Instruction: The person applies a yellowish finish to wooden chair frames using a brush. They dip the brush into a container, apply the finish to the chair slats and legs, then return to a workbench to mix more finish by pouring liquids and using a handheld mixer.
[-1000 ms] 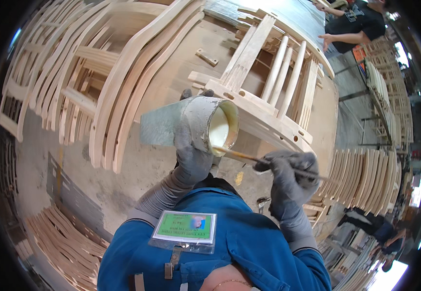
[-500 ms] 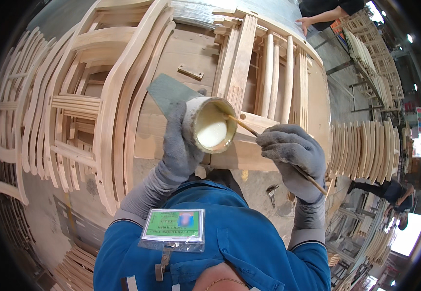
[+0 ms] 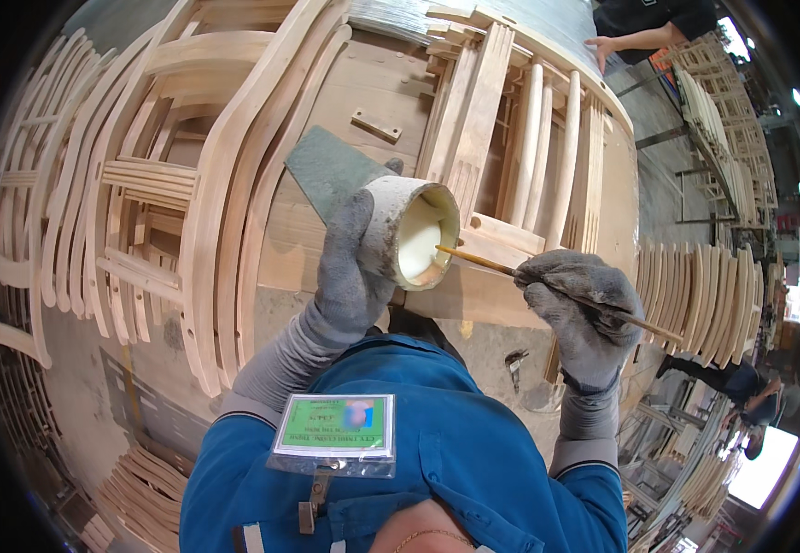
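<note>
My gloved left hand (image 3: pixel 352 249) is wrapped round a crusted white cup (image 3: pixel 386 219), tilted so its mouth faces right. Creamy white liquid (image 3: pixel 420 238) lies inside. Between thumb and fingers, my gloved right hand (image 3: pixel 584 309) grips a thin wooden stick (image 3: pixel 483 261); its tip is at the cup's mouth, over the liquid. A grey-green flat sheet (image 3: pixel 326 170) sticks out beyond my left hand; whether that hand also holds it I cannot tell. Right of the cup lies a stack of wooden frames with round spindles (image 3: pixel 531 138).
Curved wooden chair frames (image 3: pixel 225 175) stand along the left. A small drilled wooden block (image 3: pixel 377 124) lies on the cardboard-covered table (image 3: pixel 335 101). Another person's hand (image 3: pixel 602 46) is at the far right corner. More slatted pieces (image 3: pixel 694 295) stand at the right.
The stick has drawn back to the right, its tip moving from inside the cup to its mouth. My right hand has shifted right and slightly down; the cup is turned more sideways.
</note>
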Motion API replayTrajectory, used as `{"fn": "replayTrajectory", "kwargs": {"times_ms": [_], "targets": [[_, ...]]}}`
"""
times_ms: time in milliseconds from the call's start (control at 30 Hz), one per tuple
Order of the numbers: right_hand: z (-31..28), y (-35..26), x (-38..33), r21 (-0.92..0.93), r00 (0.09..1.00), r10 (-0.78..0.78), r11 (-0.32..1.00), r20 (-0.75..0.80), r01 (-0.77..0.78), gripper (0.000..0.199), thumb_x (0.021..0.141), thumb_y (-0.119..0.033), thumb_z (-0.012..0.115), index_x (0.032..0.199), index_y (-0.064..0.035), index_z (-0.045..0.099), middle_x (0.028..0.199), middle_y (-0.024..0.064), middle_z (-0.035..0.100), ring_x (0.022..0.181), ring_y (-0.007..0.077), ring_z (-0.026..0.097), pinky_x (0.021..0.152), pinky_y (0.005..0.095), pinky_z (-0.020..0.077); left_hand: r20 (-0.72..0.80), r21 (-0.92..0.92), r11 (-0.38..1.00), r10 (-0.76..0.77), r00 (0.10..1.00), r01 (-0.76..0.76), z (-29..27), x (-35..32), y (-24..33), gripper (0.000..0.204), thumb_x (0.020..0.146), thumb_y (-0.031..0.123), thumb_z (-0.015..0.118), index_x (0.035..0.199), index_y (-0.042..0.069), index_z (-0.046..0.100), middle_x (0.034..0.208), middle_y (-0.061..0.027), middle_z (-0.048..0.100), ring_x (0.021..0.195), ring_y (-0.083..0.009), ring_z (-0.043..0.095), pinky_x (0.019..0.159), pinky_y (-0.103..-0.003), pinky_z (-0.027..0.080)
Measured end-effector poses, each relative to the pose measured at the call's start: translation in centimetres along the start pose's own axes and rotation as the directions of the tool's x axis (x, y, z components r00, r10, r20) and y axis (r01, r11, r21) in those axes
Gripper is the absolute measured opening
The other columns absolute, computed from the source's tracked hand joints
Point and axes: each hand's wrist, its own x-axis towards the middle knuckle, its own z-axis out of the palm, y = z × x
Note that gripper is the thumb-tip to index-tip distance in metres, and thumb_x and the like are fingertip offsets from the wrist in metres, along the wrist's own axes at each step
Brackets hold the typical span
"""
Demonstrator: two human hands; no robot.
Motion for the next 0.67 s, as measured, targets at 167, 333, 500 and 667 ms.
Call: {"fn": "replayTrajectory", "kwargs": {"times_ms": [167,333,500,667], "targets": [[0.6,0.8,0.1,-0.061,0.997,-0.019,0.998,0.077,0.024,0.021,0.072,0.006,0.071,0.087,0.0013,0.058,0.092,0.0166,0.065,0.083,0.0222,0.066,0.072,0.0325,0.0543,-0.019,-0.003,1.0,0.028,0.999,-0.029,0.6,-0.3,0.0,0.058,0.095,0.043,0.038,0.134,0.0,0.033,0.122,-0.0147,0.052,0.114,-0.0236,0.052,0.098,-0.036,0.043],[0.8,1.8,-0.2,0.489,0.966,0.257,0.848,-0.038,-0.206,0.012,0.083,0.003,0.057,0.094,0.0007,0.052,0.091,0.0178,0.063,0.083,0.0248,0.066,0.077,0.0375,0.0562,-0.064,-0.191,0.981,-0.007,0.998,-0.006,0.1,-0.3,-1.1,0.054,0.094,0.041,0.039,0.131,0.002,0.035,0.118,-0.0135,0.054,0.111,-0.0226,0.054,0.096,-0.036,0.045],[1.1,5.7,-1.2,0.799,0.804,0.594,0.496,-0.026,-0.341,0.015,0.09,-0.015,0.056,0.096,-0.0016,0.053,0.085,0.0121,0.062,0.075,0.0213,0.064,0.068,0.0339,0.0564,-0.044,-0.18,0.982,-0.06,0.997,0.051,-0.4,0.2,-2.3,0.06,0.093,0.047,0.037,0.133,0.003,0.035,0.123,-0.0156,0.052,0.115,-0.0264,0.051,0.098,-0.04,0.043],[1.1,8.5,-2.5,0.774,0.791,0.61,0.476,0.052,-0.418,0.033,0.09,-0.018,0.058,0.117,-0.0016,0.048,0.108,0.0181,0.056,0.097,0.0248,0.061,0.08,0.0327,0.0539,-0.061,-0.207,0.972,-0.131,0.99,0.116,-1.3,0.6,-3.3,0.062,0.093,0.049,0.038,0.135,0.004,0.033,0.124,-0.0143,0.051,0.118,-0.027,0.05,0.1,-0.042,0.041]]}}
